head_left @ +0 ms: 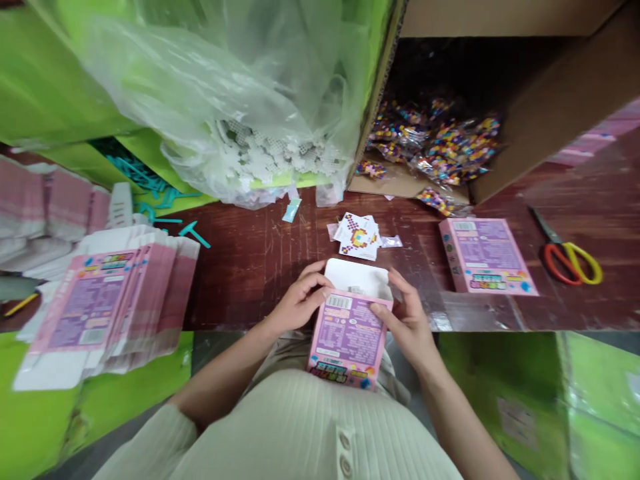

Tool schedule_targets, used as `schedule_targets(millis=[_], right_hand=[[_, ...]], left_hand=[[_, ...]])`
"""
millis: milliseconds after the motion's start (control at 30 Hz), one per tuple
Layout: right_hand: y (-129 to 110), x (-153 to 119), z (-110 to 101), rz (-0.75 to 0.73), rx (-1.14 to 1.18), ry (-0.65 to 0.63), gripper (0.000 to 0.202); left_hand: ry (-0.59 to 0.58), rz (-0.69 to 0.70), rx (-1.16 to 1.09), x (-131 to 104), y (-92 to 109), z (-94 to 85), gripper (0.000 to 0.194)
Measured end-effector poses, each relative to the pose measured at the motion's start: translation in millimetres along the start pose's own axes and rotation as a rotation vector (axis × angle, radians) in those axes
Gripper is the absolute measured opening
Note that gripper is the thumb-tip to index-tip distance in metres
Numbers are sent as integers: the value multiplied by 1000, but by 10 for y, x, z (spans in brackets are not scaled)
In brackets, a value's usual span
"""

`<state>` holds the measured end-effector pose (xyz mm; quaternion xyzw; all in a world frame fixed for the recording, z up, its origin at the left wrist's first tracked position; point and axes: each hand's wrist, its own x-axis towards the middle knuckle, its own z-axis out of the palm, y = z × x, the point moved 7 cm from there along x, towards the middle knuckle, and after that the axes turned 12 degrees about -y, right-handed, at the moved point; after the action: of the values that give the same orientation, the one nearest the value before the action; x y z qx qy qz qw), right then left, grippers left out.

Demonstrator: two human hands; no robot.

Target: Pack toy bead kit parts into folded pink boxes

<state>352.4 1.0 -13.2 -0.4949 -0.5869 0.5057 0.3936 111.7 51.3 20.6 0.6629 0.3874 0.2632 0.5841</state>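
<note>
A pink and purple printed carton (350, 340) is held against my lap at the table's front edge. Its white end flap (357, 275) stands up at the far end, and something small and pale shows in the opening. My left hand (305, 297) grips the carton's upper left corner with bent fingers. On the right side my right hand (406, 320) holds it, thumb on the printed face and fingers behind the flap. Just beyond lie several white cards with a pixel pattern (357, 235) and a small clear packet (391, 241).
Flat cartons (107, 300) are stacked at left, near teal plastic tools (193, 233). A plastic bag of white pegboards (270, 150) and a cardboard box of bead packets (450, 150) stand behind. To the right lie a closed carton (487, 257) and scissors (567, 253).
</note>
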Motion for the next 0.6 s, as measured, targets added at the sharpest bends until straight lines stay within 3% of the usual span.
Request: schedule_targets(millis=[100, 167, 267, 367, 500, 600], right_hand=[[-44, 51, -20, 60, 29, -129, 28], [-90, 65, -14, 37, -9, -237, 26], [-104, 53, -83, -69, -95, -137, 25], [-64, 13, -129, -125, -44, 21, 44], [-163, 65, -31, -82, 23, -115, 22], [-258, 141, -44, 45, 80, -112, 24]], left_hand=[[7, -4, -3, 2, 5, 37, 35], [36, 12, -43, 5, -11, 57, 34], [103, 13, -225, 13, -92, 58, 42], [146, -51, -294, -5, -145, 30, 48], [46, -64, -221, -33, -27, 29, 36], [7, -92, -157, -17, 65, 42, 28]])
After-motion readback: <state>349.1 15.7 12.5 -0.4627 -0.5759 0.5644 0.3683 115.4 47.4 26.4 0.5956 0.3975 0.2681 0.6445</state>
